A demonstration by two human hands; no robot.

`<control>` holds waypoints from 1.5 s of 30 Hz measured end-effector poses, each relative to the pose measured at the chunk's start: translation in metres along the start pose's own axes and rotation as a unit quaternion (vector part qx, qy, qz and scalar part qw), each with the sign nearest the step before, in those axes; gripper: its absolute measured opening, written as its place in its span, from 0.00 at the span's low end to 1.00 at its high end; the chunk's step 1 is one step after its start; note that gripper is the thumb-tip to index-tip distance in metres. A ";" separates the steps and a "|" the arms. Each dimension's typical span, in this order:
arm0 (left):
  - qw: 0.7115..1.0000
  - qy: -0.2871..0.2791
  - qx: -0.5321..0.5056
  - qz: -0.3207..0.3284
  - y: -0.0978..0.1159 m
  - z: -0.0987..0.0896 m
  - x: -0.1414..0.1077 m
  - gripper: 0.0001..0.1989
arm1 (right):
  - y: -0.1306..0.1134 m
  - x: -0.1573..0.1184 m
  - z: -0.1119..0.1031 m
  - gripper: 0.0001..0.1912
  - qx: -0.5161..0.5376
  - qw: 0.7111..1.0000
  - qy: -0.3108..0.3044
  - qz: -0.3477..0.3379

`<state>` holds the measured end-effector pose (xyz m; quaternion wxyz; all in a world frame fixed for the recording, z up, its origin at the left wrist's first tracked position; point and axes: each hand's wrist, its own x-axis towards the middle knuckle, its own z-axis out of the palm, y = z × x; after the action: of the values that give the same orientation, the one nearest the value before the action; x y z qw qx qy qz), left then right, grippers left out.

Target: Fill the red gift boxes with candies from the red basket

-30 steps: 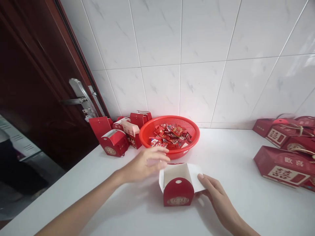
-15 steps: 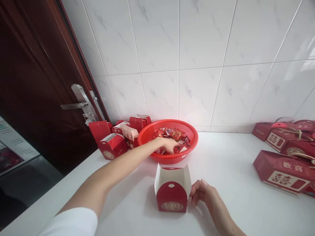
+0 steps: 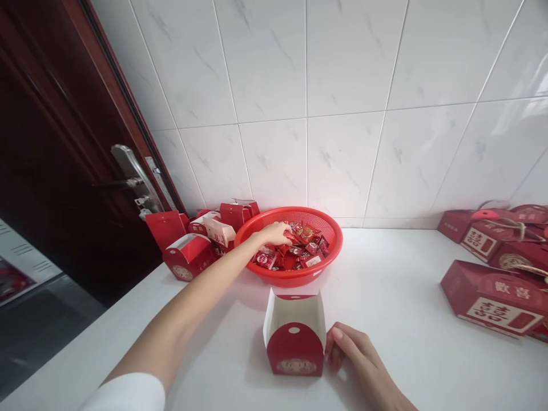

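Note:
My left hand (image 3: 276,233) reaches into a red plastic colander (image 3: 282,278) filled with small wrapped candies (image 3: 312,248). Its fingers are bent down over red-wrapped candy at the far side of the pile, and the fingertips are partly hidden. In front of the colander stands a red cardboard gift box (image 3: 295,348), its top open and its white inside showing. No candy shows in the visible part of the box. Beside the box's right wall, my right hand (image 3: 349,351) rests on the table, fingers curled and thumb against them, with nothing visible in them.
Several open red boxes (image 3: 190,257) crowd the table's left side, close to the colander. On the right lie several closed red boxes (image 3: 492,299) with cord handles. A tiled wall (image 3: 342,165) runs behind the white table (image 3: 385,279); a dark wooden door (image 3: 47,114) is at left.
My left hand has shifted left and back within the colander, uncovering more candies in front. My right hand's fingers have drawn closer together beside the box. The view has moved slightly.

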<state>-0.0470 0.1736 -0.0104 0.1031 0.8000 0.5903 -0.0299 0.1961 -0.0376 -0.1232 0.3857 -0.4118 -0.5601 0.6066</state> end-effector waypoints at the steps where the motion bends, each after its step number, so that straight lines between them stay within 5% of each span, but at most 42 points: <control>1: 1.000 0.014 -0.004 -0.003 -0.001 0.000 0.001 0.18 | 0.000 0.000 0.000 0.31 -0.006 1.000 0.002 0.000; 5: 0.998 0.048 -0.026 0.038 0.010 -0.002 -0.002 0.25 | -0.001 0.000 0.001 0.31 -0.022 1.000 0.000 -0.003; 11: 0.985 -0.093 -0.029 0.141 0.049 0.010 -0.015 0.22 | -0.006 0.000 0.002 0.31 -0.024 1.000 -0.012 0.003; 15: 0.989 -0.092 0.010 0.113 0.061 0.024 -0.016 0.29 | -0.008 -0.001 0.002 0.31 -0.039 0.999 -0.003 0.006; 25: 0.993 -0.094 -0.031 0.065 0.044 0.017 0.001 0.34 | -0.009 -0.001 0.002 0.30 -0.043 0.999 -0.009 0.003; 35: 0.983 0.055 -0.172 0.016 0.024 0.015 0.015 0.14 | -0.003 0.000 0.001 0.28 -0.047 0.999 -0.021 0.005; 45: 0.958 0.070 -0.275 -0.026 0.018 0.020 0.021 0.15 | 0.002 0.003 -0.002 0.28 -0.067 0.997 -0.043 0.014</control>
<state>-0.0223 0.1844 -0.0309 0.2770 0.7252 0.6019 0.1870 0.1972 -0.0339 -0.1256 0.3237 -0.4181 -0.6098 0.5904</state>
